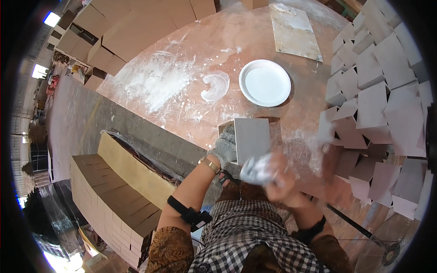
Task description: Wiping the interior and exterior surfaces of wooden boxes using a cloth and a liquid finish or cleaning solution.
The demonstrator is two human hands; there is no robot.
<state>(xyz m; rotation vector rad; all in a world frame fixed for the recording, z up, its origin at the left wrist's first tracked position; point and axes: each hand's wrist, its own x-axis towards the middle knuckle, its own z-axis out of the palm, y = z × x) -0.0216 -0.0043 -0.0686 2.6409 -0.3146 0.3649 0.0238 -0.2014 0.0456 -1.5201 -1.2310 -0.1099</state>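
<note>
A small open box with pale grey-white sides stands at the near edge of the reddish-brown worktable. My left hand, in a grey knitted glove, reaches into its open left side and grips it, the fingers partly hidden by the wall. My right hand, smeared by motion, is closed around a crumpled whitish cloth just in front of the box's near right corner. Beyond the box sits a round white basin, its inside white. To its left lies a translucent, broken-edged disc with white residue.
White powder covers the table's left part. A stained board lies at the back. Stacked pale boxes crowd the right side; cardboard-brown boxes line the far left. More boxes stand lower left, and a fan lower right.
</note>
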